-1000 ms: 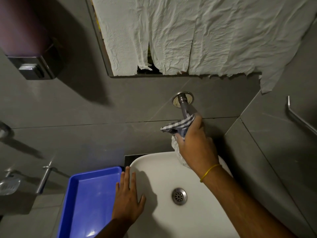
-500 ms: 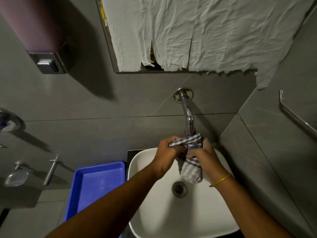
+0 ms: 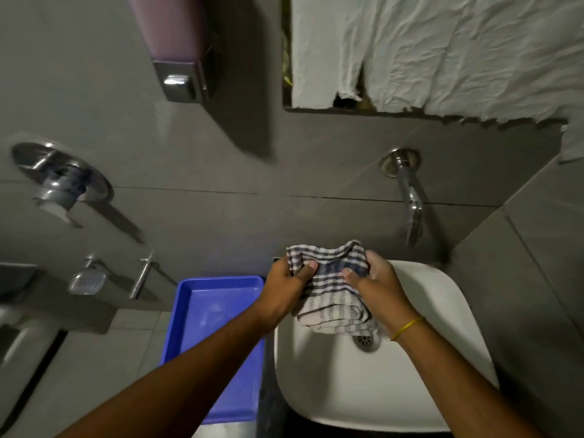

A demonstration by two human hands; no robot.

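Note:
A blue-and-white checked cloth (image 3: pixel 331 286) hangs folded over the back left part of the white basin (image 3: pixel 442 311). My left hand (image 3: pixel 284 289) grips its left end, thumb pinching the fabric. My right hand (image 3: pixel 376 286) grips its right end; a yellow band circles that wrist. The cloth covers part of the drain (image 3: pixel 366 341). The chrome wall tap (image 3: pixel 410 200) stands free above and to the right of the cloth.
A blue plastic tray (image 3: pixel 215 311) sits left of the basin. On the grey tiled wall are a soap dispenser (image 3: pixel 177 58), a chrome holder (image 3: pixel 60 181), a soap dish (image 3: pixel 87 281) and a mirror covered with white paper (image 3: pixel 442 52).
The right hand took the cloth off the tap, the left hand left the basin rim and joined it, and both now hold the cloth lower and further left. The view swung left.

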